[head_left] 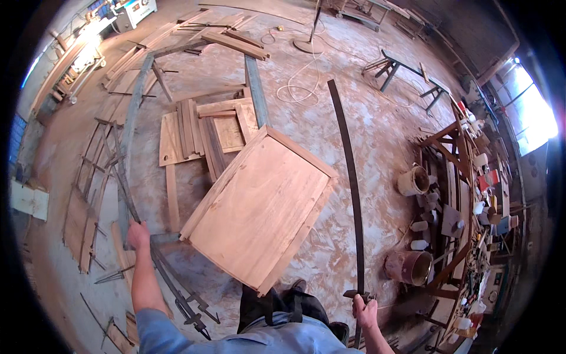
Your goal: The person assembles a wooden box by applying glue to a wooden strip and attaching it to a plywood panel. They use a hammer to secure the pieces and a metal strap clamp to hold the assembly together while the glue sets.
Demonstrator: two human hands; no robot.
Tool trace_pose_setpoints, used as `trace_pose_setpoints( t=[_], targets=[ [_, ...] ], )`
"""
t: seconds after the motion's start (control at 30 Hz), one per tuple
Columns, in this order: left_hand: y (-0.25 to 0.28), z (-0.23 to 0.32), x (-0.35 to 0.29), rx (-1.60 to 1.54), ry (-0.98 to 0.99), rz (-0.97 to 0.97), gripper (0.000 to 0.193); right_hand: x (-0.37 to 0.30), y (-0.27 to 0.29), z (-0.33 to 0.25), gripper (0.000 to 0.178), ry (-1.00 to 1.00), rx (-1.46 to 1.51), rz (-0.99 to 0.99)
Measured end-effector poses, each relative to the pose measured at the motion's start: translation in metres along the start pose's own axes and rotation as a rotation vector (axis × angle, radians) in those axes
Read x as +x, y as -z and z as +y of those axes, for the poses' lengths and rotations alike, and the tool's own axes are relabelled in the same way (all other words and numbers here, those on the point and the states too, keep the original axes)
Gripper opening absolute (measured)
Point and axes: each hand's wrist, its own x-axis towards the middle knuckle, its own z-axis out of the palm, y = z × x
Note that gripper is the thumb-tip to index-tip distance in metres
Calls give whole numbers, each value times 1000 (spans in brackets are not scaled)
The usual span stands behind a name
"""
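My right hand (pixel 365 311) is closed around the sliding jaw end of a long dark bar clamp (pixel 349 159), whose flat bar stretches away from me across the floor. My left hand (pixel 138 235) is wrapped round another metal bar clamp (pixel 162 264); its screw end hangs low, beside my left side. Between the two hands, in front of my legs, lies a pale wooden frame-and-panel piece (pixel 259 212), tilted to the right. Neither hand touches it. What holds it up is mostly hidden beneath it.
Wooden boards (pixel 190 130) and a small frame rest on a blue-grey metal stand (pixel 257 94) beyond the panel. More clamps (pixel 94 177) lean at left. On the right stand buckets (pixel 413 182) and a cluttered workbench (pixel 471 200). A hose (pixel 298 88) crosses the far floor near a black trestle (pixel 407 68).
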Motion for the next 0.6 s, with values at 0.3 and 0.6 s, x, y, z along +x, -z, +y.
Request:
trace_pose_setpoints(
  t=[0.3,0.6],
  targets=[
    [83,145,-256,-560,-600,-356,46,52,71,8,35,141,-122,-95],
    [91,287,-600,-1268,-869,-1745,67,89,158,-41,35,654,268,-119]
  ],
)
